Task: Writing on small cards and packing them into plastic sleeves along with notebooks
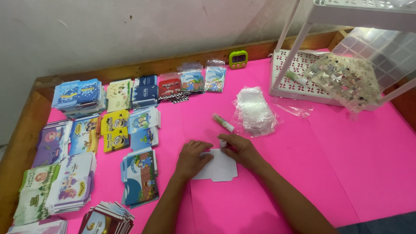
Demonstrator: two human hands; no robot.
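Note:
A white die-cut card blank lies flat on the pink table cover, plain side up. My left hand presses on its left part with fingers bent. My right hand rests on its upper right edge, next to a small white cap. A glue stick lies just beyond the hands, and a pile of clear plastic sleeves sits to its right.
Stacks of printed, colourful flat card envelopes fill the left side. Packed ones line the back edge beside a green timer. A white plastic rack with a clear sticker sheet stands at the back right.

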